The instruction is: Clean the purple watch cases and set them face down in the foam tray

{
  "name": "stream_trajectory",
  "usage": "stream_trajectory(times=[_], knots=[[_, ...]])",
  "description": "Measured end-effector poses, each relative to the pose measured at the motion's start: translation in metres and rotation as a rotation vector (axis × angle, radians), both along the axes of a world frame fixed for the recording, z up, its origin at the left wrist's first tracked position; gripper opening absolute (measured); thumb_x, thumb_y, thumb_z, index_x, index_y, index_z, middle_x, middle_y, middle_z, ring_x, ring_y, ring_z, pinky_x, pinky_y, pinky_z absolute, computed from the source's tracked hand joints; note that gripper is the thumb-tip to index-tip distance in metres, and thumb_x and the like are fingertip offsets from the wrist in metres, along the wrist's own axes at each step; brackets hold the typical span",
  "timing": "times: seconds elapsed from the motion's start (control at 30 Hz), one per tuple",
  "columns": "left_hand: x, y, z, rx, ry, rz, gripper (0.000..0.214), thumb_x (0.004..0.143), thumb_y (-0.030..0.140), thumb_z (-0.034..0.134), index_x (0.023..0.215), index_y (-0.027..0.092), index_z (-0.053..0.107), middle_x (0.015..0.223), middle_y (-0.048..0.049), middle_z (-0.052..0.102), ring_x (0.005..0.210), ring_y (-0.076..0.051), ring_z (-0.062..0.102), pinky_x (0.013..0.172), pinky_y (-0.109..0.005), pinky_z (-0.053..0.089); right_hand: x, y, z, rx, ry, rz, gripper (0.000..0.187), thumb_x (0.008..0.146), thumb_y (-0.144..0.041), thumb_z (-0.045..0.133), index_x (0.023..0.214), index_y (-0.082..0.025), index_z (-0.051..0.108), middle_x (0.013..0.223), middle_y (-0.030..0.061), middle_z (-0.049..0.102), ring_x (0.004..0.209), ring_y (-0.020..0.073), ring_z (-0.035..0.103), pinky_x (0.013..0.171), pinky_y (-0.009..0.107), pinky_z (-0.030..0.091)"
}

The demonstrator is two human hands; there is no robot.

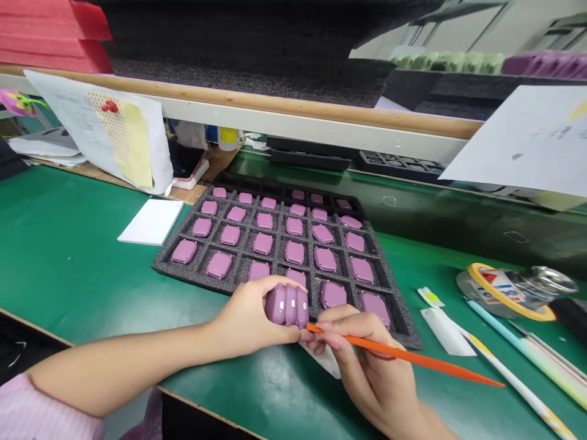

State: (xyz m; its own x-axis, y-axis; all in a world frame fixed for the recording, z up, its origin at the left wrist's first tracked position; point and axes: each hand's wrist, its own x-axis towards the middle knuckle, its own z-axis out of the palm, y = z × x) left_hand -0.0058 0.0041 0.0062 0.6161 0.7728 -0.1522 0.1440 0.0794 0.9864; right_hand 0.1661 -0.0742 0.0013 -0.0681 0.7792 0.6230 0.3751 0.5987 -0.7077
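Observation:
My left hand (250,318) is closed around a small stack of three purple plastic cases (288,304), held side by side just above the green mat. My right hand (367,360) pinches a thin orange stick (413,357) like a pen, its tip touching the right end of the held cases. Under my right hand's fingers lies a white slip (326,360). Right behind both hands sits a black foam tray (238,282) with several rows of pockets, most holding a purple case (263,243).
A white pad (151,221) lies left of the tray. At the right are white slips (447,333), long pale sticks (518,373) and a tape roll (513,292). Paper sheets (105,131) hang from the shelf (275,110). Empty black trays (398,164) sit behind.

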Motion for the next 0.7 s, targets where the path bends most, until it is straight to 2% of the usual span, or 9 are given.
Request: stream_trajectory(times=[0.1,0.3,0.57,0.7], knots=[[0.000,0.000,0.000,0.006,-0.002,0.001,0.048,0.062,0.025,0.085,0.107,0.019,0.069,0.098,-0.0043,0.072,0.087,-0.021,0.066,0.079,-0.031,0.053,0.001,0.003,-0.004,0.066,-0.048,-0.009,0.011,0.097,-0.013,0.053,0.097,-0.023,0.058,0.077,0.0025,0.068,0.070,0.0156,0.070,0.058,0.026,0.061],[-0.002,0.000,-0.002,0.005,-0.014,-0.010,0.048,0.064,0.026,0.085,0.109,0.020,0.069,0.101,-0.0043,0.073,0.090,-0.021,0.067,0.080,-0.031,0.053,-0.006,0.010,0.000,0.165,-0.090,-0.073,0.011,0.099,-0.016,0.051,0.096,-0.024,0.058,0.074,0.0011,0.065,0.067,0.0156,0.071,0.057,0.025,0.061],[-0.001,0.001,-0.004,-0.041,-0.022,-0.012,0.051,0.060,0.026,0.089,0.107,0.021,0.070,0.099,-0.0035,0.073,0.090,-0.022,0.067,0.082,-0.034,0.054,-0.004,0.013,-0.001,0.195,-0.129,-0.063,0.011,0.102,-0.019,0.045,0.098,-0.023,0.055,0.074,0.0018,0.064,0.066,0.0153,0.071,0.056,0.024,0.060],[-0.001,0.000,-0.004,-0.015,-0.013,-0.006,0.049,0.063,0.027,0.087,0.108,0.021,0.070,0.103,-0.0037,0.073,0.092,-0.023,0.068,0.084,-0.035,0.054,-0.004,0.011,-0.003,0.191,-0.169,-0.057,0.011,0.102,-0.019,0.045,0.099,-0.023,0.054,0.076,0.0021,0.063,0.067,0.0150,0.071,0.056,0.024,0.060]])
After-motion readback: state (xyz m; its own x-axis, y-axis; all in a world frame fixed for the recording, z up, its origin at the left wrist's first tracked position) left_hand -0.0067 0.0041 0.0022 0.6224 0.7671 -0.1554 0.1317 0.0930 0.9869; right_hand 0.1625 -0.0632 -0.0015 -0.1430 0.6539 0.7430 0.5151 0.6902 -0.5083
